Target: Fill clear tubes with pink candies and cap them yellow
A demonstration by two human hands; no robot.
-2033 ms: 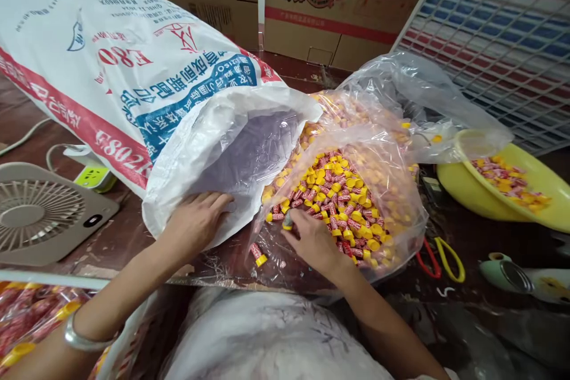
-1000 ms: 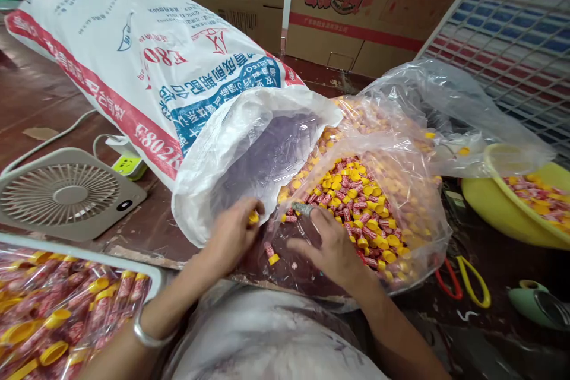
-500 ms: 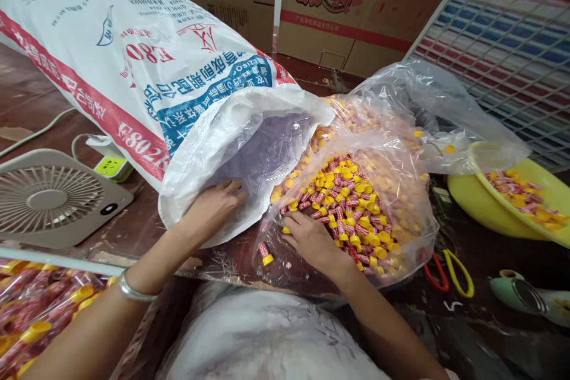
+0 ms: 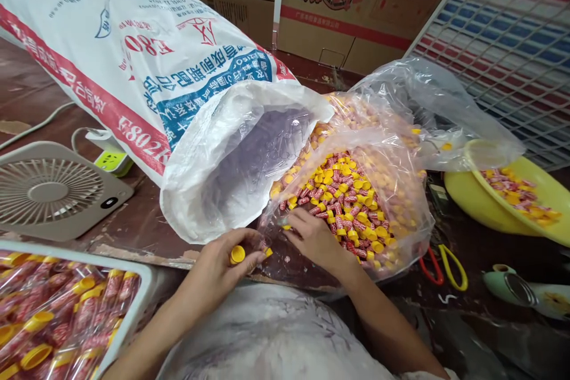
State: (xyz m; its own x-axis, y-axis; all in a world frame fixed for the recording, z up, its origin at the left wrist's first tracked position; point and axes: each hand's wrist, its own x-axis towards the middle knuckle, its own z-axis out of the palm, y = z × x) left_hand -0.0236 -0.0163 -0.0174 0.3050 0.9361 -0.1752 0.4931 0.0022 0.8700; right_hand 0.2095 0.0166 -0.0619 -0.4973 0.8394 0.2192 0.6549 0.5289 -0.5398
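Since 0.5 seconds ago, the left hand [image 4: 220,261] has come out of the white sack [image 4: 155,65], now holding 1 yellow cap [image 4: 237,254].

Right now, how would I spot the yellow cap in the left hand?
Find the big white printed sack, then, just below its open end, the left hand. The yellow cap shows round in that hand's grasp. It looks wider than the small caps heaped in the clear bag.

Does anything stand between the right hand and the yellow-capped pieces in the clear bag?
Nothing visible: the right hand is at the left edge of the exposed yellow-capped pieces. The clear bag covers others beyond and to the right.
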